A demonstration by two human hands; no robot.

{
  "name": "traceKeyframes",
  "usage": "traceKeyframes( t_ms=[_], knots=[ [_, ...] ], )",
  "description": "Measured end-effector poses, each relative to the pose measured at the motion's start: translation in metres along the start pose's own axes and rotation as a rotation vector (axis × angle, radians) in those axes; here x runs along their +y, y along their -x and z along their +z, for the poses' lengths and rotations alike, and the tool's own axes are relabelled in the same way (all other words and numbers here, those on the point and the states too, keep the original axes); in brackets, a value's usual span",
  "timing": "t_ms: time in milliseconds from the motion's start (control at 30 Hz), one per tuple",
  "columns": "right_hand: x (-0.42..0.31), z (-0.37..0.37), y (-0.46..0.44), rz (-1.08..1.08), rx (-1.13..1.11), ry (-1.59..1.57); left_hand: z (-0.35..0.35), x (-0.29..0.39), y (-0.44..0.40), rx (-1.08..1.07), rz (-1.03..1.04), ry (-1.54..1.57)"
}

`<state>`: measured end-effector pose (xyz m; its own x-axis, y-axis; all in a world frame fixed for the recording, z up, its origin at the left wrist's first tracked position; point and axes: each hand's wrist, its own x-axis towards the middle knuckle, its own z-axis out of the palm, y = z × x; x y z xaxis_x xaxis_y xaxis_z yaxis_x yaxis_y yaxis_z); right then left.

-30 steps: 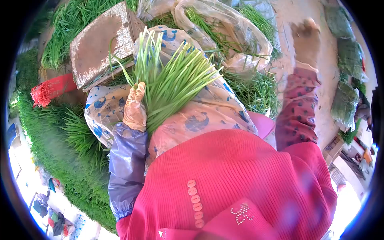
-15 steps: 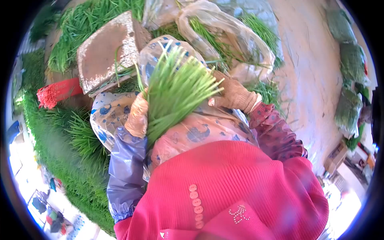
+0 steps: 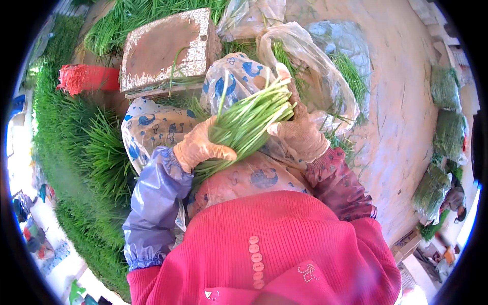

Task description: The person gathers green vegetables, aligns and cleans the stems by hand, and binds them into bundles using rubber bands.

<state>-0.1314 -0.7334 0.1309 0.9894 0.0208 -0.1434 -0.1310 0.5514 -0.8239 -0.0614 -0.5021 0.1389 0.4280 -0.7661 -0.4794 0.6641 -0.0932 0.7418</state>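
Note:
A thick bunch of chives (image 3: pixel 250 118) lies slantwise above my lap, its pale cut ends up and to the right. My left hand (image 3: pixel 202 146), in a tan glove, is wrapped around the lower part, thumb across the front. My right hand (image 3: pixel 300 127), also gloved, is held against the pale ends, its fingers stretched upward and its thumb apart. The leafy ends partly disappear below my left hand. Under the bunch, a clear plastic apron with blue prints (image 3: pixel 264 175) covers my lap.
A worn square board (image 3: pixel 165 48) stands ahead on the left, beside a bundle of red ties (image 3: pixel 91 79). Heaps of greens (image 3: pixel 76 152) fill the left side. An opened plastic bag (image 3: pixel 345 96) with loose stalks lies ahead. Several packed bags (image 3: pixel 448 134) line the far right.
The bunch has tipped from nearly upright to more slanted. My left hand has turned so that its thumb lies over the stalks. My right hand's fingers have straightened upward at the cut ends.

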Motion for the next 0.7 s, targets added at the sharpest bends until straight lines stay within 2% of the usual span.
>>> traceKeyframes(
  t_ms=[67, 200, 267, 333, 400, 433, 467, 567, 600, 667, 700],
  knots=[
    [-0.007, 0.006, 0.001, 0.05, -0.037, -0.097, 0.003, -0.002, -0.001, -0.016, 0.013, 0.042],
    [0.001, -0.002, -0.005, -0.052, -0.135, -0.067, -0.003, -0.012, -0.003, 0.02, -0.063, 0.013],
    [0.004, 0.007, -0.005, -0.083, -0.092, -0.081, 0.003, -0.006, -0.003, 0.007, -0.057, -0.05],
    [0.008, 0.013, -0.002, 0.03, 0.15, 0.08, -0.003, -0.02, -0.008, -0.013, -0.022, -0.052],
    [0.009, 0.019, -0.007, 0.004, 0.188, 0.047, 0.0, -0.029, -0.007, 0.073, 0.232, -0.028],
    [0.006, 0.022, -0.009, 0.03, 0.242, 0.014, -0.001, -0.027, -0.007, 0.075, 0.234, -0.027],
    [0.004, 0.024, -0.011, 0.059, 0.298, -0.02, -0.003, -0.024, -0.006, 0.088, 0.291, -0.166],
    [0.008, 0.018, -0.016, 0.082, 0.257, -0.069, -0.005, -0.014, -0.006, 0.119, 0.477, -0.568],
    [0.007, 0.016, -0.019, 0.086, 0.255, -0.066, -0.003, -0.008, -0.004, 0.122, 0.477, -0.563],
    [0.005, 0.016, -0.025, 0.011, 0.148, 0.103, 0.001, 0.004, 0.003, 0.111, 0.254, -0.725],
    [0.004, 0.019, -0.027, 0.031, 0.117, -0.023, 0.001, 0.006, 0.003, 0.102, 0.275, -0.803]
  ],
)
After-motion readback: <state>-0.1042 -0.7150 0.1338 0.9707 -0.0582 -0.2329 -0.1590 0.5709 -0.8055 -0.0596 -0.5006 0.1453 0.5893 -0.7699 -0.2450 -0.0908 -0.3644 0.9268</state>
